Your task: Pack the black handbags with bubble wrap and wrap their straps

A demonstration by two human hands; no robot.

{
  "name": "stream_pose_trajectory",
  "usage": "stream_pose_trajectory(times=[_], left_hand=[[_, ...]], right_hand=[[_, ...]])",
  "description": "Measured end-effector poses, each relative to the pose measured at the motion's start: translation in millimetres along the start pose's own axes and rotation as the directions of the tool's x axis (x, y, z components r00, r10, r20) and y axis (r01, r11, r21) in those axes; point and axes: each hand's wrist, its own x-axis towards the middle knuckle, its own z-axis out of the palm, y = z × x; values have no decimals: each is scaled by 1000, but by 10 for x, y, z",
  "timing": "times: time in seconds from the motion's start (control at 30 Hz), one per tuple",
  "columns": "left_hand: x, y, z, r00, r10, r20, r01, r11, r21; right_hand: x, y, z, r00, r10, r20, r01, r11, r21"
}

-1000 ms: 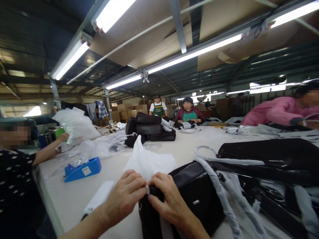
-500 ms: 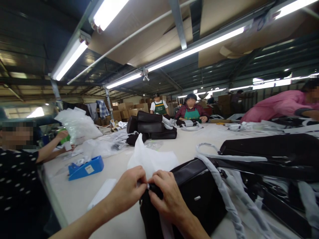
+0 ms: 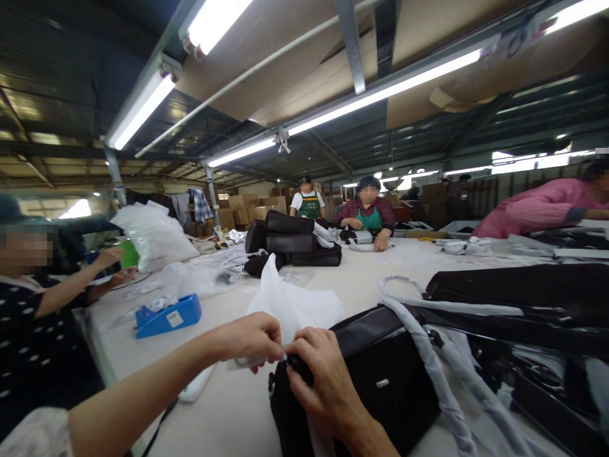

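Observation:
A black handbag point(image 3: 394, 374) with a small metal plate lies in front of me. Its handle point(image 3: 425, 365) is wrapped in pale tissue. My right hand point(image 3: 323, 377) grips the bag's top left corner between thumb and fingers. At that same corner, my left hand point(image 3: 259, 339) is closed in a pinch, its fingertips meeting those of my right hand. A tiny white bit shows between them, too small to name. White tissue paper point(image 3: 290, 301) stands up out of the bag's opening behind my hands.
A blue tape dispenser point(image 3: 169, 315) stands to the left. Stacked black bags point(image 3: 290, 238) sit further back; more black bags point(image 3: 514, 298) with wrapped straps lie at right. Co-workers are around the table point(image 3: 228, 406), one in dotted clothing close on the left.
My left wrist and forearm have lifted and turned more level, while its fingers stay at the bag's corner. My right hand keeps its grip. The view has shifted slightly.

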Motion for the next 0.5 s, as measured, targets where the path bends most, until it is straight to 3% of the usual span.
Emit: stream_pose_trajectory(times=[0.1, 0.2, 0.37, 0.43, 0.5], left_hand=[[81, 61, -104, 971, -105, 214, 94, 994, 62], [171, 116, -138, 935, -172, 309, 145, 984, 108], [186, 152, -105, 921, -260, 290, 230, 964, 132], [103, 133, -47, 943, -206, 260, 177, 975, 131], [27, 78, 25, 976, -66, 210, 43, 993, 109]], right_hand=[[5, -25, 1, 1000, -9, 12, 9, 1000, -24], [2, -35, 7, 1000, -28, 12, 29, 999, -33], [-30, 45, 41, 998, -20, -65, 20, 1000, -6], [-52, 50, 54, 992, 4, -124, -5, 1000, -7], [-67, 23, 68, 989, 0, -146, -7, 999, -48]])
